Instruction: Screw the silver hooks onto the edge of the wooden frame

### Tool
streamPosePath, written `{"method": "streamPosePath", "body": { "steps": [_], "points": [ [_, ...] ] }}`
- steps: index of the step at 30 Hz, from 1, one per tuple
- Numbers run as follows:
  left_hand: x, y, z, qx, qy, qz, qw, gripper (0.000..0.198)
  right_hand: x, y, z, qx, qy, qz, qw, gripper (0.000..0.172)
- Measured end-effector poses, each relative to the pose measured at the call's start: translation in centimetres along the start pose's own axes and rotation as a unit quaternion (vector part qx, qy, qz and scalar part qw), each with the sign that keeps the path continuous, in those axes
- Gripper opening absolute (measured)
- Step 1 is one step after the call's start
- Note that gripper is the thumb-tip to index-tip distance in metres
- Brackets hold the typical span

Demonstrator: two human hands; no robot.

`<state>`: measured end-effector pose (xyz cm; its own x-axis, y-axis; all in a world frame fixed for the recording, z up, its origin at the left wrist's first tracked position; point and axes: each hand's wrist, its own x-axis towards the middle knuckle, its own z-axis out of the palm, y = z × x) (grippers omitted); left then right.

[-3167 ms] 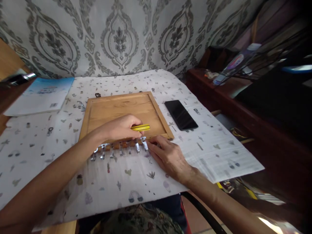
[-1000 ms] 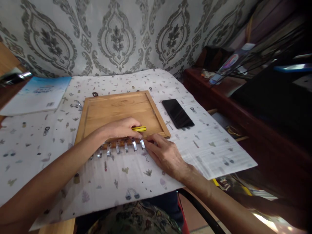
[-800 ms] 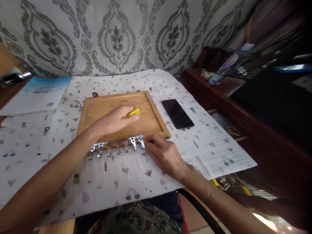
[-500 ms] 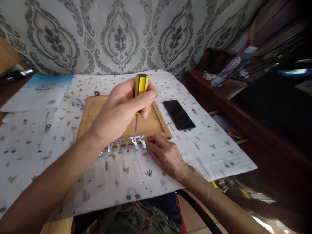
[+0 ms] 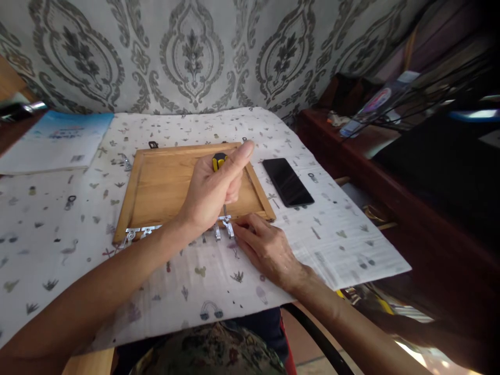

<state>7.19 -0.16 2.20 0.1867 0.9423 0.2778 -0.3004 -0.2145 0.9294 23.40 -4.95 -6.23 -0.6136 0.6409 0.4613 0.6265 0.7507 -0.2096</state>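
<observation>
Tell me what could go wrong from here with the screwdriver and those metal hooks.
The screwdriver in the left hand points down toward the metal hooks, close to the right hand, so a slip might jab it. Those hooks line the near edge of the wooden panel, so a slip could also scratch the panel. The phone lies just right of the panel, so a jolt might bump it.

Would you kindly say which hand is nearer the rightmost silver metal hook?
Right. The right hand is just beside the hook; the left hand is farther, above it, gripping a yellow-and-black screwdriver.
</observation>
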Motion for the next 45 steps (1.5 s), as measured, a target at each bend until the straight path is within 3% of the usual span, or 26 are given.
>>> {"method": "streamPosePath", "body": {
  "steps": [16, 31, 39, 45],
  "points": [
    [0.1, -1.5, -0.6, 0.125, -0.029, 0.015, 0.992, 0.058, 0.0, 0.0, 0.1, -0.017, 0.015, -0.006, 1.000, 0.023],
    [-0.1, -1.1, -0.1, 0.002, -0.023, -0.004, 1.000, 0.062, 0.1, 0.0, 0.1, -0.013, 0.009, -0.002, 1.000, 0.023],
    [0.0, -0.3, -1.5, 0.074, -0.167, 0.010, 0.983, 0.060, -0.1, 0.0, 0.1, -0.008, -0.002, 0.007, 1.000, 0.025],
    [-0.1, 1.0, -1.6, 0.160, -0.217, -0.001, 0.963, 0.046, -0.1, 0.0, 0.2, -0.014, 0.005, 0.003, 1.000, 0.026]
  ]
}}
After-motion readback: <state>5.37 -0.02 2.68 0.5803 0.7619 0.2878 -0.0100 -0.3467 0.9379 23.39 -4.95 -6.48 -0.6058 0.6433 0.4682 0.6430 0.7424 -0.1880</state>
